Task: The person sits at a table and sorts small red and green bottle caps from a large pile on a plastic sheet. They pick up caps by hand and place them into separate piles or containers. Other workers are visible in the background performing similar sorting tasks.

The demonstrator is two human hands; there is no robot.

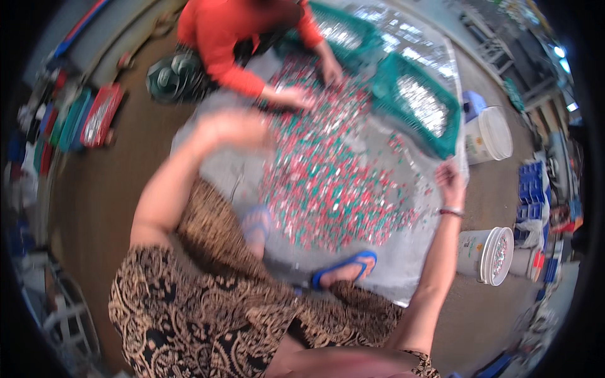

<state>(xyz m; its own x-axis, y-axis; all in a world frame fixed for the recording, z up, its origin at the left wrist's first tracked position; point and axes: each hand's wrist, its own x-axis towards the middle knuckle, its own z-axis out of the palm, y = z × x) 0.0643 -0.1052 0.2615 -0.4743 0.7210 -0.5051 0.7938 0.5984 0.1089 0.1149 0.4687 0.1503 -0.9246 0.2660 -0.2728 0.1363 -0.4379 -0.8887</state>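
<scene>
A clear plastic sheet (403, 271) lies on the floor, covered with a heap of small red, green and silvery pieces (328, 183). My left hand (230, 129) is blurred over the sheet's left side near the heap; whether it holds anything I cannot tell. My right hand (450, 179) is raised at the sheet's right edge and seems to pinch that edge. Across the heap a person in an orange top (220, 38) has both hands (312, 85) down in the pieces. My feet in blue sandals (343, 268) rest on the sheet.
Two green mesh baskets (419, 104) with shiny pieces stand at the far side. White buckets are at the right (488, 135) and lower right (488, 255). Blue crates (532, 189) are stacked at the right, and red and green trays (94, 116) lean at the left.
</scene>
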